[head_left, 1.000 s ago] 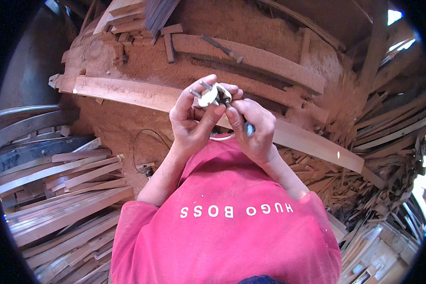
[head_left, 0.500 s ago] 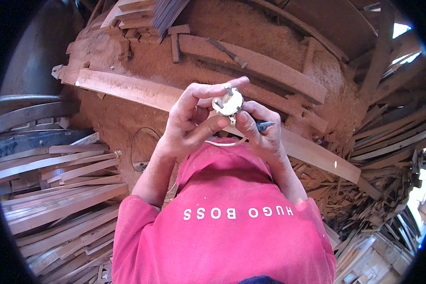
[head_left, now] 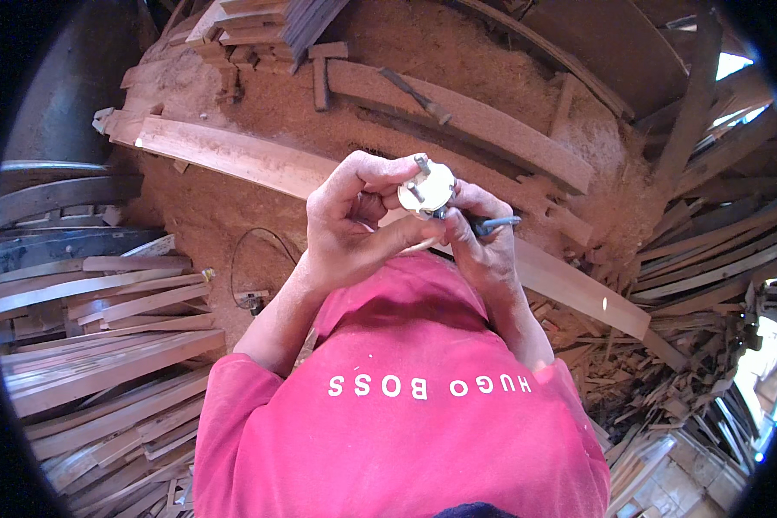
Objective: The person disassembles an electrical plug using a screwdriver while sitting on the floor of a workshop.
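Note:
In front of my chest is a round white electrical plug (head_left: 429, 192) with two metal pins turned up and to the left. My left hand (head_left: 354, 216) is closed on it, with the index finger by a pin and the thumb underneath. My right hand (head_left: 482, 233) is closed at the plug's right side, thumb and fingers pinched together. A slim blue-grey piece (head_left: 497, 224) sticks out to the right between its fingers; whether it is a tool or a cable end, I cannot tell. A short pale cord (head_left: 421, 245) shows below the plug, and its further run is hidden.
A long planed board (head_left: 233, 155) runs across beyond my hands over sawdust-covered ground. Farther off lie a hammer-shaped wooden piece (head_left: 321, 76) and a dark-handled tool (head_left: 414, 95). Stacked planks (head_left: 112, 371) fill the left, wood scraps (head_left: 665, 371) the right. A thin cable (head_left: 237, 259) loops on the ground.
The plug has moved slightly right and tilted, its face turned more to the left. My left index finger has bent in against a pin. The blue-grey piece reaches farther right.

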Demonstrator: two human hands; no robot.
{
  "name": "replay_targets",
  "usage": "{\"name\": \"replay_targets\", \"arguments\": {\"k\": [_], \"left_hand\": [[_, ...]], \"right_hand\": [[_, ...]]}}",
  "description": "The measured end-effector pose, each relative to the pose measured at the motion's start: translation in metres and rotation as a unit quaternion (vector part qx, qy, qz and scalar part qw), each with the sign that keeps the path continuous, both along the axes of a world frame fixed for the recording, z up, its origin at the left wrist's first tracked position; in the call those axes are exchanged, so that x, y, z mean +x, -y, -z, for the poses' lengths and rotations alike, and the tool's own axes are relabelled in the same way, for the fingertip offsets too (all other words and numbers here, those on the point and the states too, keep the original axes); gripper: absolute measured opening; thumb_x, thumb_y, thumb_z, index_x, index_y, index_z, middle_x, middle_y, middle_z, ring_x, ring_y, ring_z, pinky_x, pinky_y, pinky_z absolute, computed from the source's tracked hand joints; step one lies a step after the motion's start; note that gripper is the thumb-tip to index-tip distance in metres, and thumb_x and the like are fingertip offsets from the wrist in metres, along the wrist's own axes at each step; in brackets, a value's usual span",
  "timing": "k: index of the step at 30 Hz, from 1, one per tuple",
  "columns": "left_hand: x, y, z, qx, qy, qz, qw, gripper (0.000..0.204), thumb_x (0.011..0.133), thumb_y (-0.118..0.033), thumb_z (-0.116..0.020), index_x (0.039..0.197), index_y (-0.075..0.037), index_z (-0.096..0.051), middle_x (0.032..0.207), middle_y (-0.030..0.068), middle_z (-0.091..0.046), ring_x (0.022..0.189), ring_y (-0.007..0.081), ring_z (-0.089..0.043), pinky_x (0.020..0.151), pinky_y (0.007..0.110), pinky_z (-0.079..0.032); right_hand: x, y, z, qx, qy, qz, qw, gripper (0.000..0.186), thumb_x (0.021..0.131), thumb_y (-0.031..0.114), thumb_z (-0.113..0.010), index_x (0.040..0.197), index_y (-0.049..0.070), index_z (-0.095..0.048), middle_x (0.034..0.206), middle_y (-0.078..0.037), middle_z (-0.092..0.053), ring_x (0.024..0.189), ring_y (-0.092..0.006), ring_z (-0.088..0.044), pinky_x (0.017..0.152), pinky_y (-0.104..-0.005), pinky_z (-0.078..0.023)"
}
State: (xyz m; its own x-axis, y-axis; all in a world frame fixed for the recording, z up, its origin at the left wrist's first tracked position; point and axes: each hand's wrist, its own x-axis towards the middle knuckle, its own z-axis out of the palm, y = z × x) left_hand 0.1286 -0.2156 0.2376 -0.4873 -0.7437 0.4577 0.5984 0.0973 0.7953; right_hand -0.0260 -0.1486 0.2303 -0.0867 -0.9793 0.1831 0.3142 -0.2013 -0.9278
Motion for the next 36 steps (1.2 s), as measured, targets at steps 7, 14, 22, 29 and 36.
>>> {"name": "replay_targets", "arguments": {"k": [7, 14, 22, 29, 36], "left_hand": [[-0.001, -0.004, 0.003, 0.022, 0.06, -0.041, 0.997, 0.048, 0.081, 0.002, -0.073, 0.12, -0.007, -0.046, 0.119, 0.0277, -0.06, 0.109, 0.0323, -0.063, 0.086, 0.04, -0.058], [0.0, 0.002, 0.006, 0.039, 0.051, -0.031, 0.997, 0.047, 0.083, 0.004, -0.07, 0.123, -0.003, -0.045, 0.12, 0.0233, -0.061, 0.108, 0.0262, -0.064, 0.089, 0.036, -0.056], [-0.001, -0.006, 0.007, 0.072, 0.025, -0.023, 0.997, 0.052, 0.078, 0.0, -0.077, 0.121, -0.008, -0.048, 0.116, 0.0232, -0.063, 0.11, 0.035, -0.062, 0.094, 0.045, -0.053], [0.0, -0.001, 0.02, 0.03, 0.013, 0.0, 0.999, 0.051, 0.084, 0.007, -0.068, 0.126, -0.007, -0.043, 0.122, 0.027, -0.059, 0.108, 0.0243, -0.064, 0.088, 0.035, -0.056], [-0.01, 0.001, 0.025, 0.135, -0.003, -0.017, 0.991, 0.06, 0.088, -0.003, -0.068, 0.139, -0.009, -0.036, 0.124, 0.026, -0.058, 0.11, 0.0259, -0.063, 0.092, 0.035, -0.053]], "right_hand": [[-0.002, -0.003, -0.005, 0.091, -0.013, -0.003, 0.996, 0.017, 0.096, 0.017, -0.063, 0.09, 0.001, -0.066, 0.077, -0.001, -0.063, 0.07, -0.0053, -0.056, 0.058, -0.0199, -0.045], [0.001, -0.001, -0.003, 0.065, -0.122, 0.051, 0.989, 0.015, 0.093, 0.015, -0.066, 0.088, 0.001, -0.067, 0.075, -0.002, -0.063, 0.067, -0.0096, -0.058, 0.059, -0.0242, -0.045], [-0.006, 0.002, -0.01, -0.138, -0.355, 0.153, 0.912, 0.012, 0.086, 0.011, -0.072, 0.089, 0.001, -0.067, 0.076, -0.009, -0.064, 0.066, -0.0166, -0.061, 0.059, -0.0308, -0.049], [-0.003, -0.006, -0.016, 0.135, -0.051, -0.011, 0.989, 0.021, 0.095, 0.017, -0.064, 0.085, -0.002, -0.066, 0.073, -0.002, -0.061, 0.063, -0.0073, -0.056, 0.054, -0.0227, -0.045], [0.015, 0.008, -0.015, 0.107, -0.064, 0.111, 0.986, 0.02, 0.092, 0.018, -0.068, 0.087, 0.001, -0.058, 0.074, -0.002, -0.06, 0.067, -0.0062, -0.057, 0.054, -0.0234, -0.046]]}}
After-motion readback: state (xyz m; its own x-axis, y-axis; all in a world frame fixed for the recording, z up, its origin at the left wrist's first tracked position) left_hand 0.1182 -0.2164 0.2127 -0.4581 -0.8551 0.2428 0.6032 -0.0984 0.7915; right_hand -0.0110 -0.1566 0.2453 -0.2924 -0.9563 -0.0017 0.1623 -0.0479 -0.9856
